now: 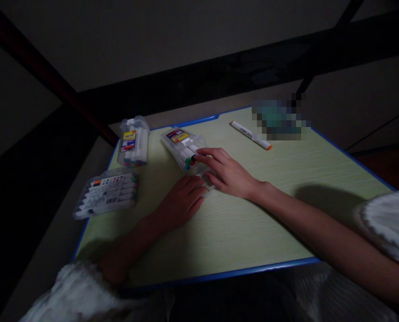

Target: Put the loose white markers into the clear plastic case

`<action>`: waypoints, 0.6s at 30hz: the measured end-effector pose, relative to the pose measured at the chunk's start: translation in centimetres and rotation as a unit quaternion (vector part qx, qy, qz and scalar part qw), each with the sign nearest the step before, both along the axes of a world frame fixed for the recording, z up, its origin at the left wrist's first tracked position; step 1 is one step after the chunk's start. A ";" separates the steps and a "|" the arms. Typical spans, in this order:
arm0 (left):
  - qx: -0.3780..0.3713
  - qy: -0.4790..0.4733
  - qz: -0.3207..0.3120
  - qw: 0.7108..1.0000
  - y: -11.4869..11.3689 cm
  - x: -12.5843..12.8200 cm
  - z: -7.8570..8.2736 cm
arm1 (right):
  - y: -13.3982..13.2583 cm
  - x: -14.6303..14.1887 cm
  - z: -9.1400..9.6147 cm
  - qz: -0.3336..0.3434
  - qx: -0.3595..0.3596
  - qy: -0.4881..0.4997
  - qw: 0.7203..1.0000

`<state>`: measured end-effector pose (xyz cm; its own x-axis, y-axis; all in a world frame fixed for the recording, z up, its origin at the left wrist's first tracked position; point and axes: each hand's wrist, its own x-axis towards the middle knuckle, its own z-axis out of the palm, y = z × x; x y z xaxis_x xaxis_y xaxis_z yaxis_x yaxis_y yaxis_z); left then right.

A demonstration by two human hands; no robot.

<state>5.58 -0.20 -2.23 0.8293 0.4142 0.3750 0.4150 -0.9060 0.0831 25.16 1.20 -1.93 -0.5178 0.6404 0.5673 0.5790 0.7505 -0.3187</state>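
Observation:
In the head view, a clear plastic marker case (174,138) with a yellow and blue label lies at mid-table, its near end open. White markers (185,154) with green, blue, red and black ends show inside it. My right hand (231,174) reaches over from the right, fingers apart, the fingertips touching the marker ends near a black one. Its thumb is lower, by the clear flap (210,180). My left hand (182,199) is closed, fingers together, on the near end of this case; its thumb is partly hidden.
A second marker case (142,141) stands at the back left. Another case (107,194) lies at the left edge. One orange-ended white marker (249,134) lies at the back right, beside a blurred-out greenish item (276,118). The table (239,232) has a blue rim; the room is dim.

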 end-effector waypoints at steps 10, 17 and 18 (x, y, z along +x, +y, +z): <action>-0.003 0.007 0.002 1.000 -0.1 0.1 0.2 | 0.0 0.0 0.0 0.005 -0.007 0.007 1.000; -0.009 0.008 0.007 1.000 -0.1 0.1 0.2 | 0.0 0.1 0.0 0.007 -0.012 0.005 1.000; -0.011 0.008 0.007 1.000 -0.1 0.1 0.2 | 0.0 0.1 0.0 0.007 -0.013 0.004 1.000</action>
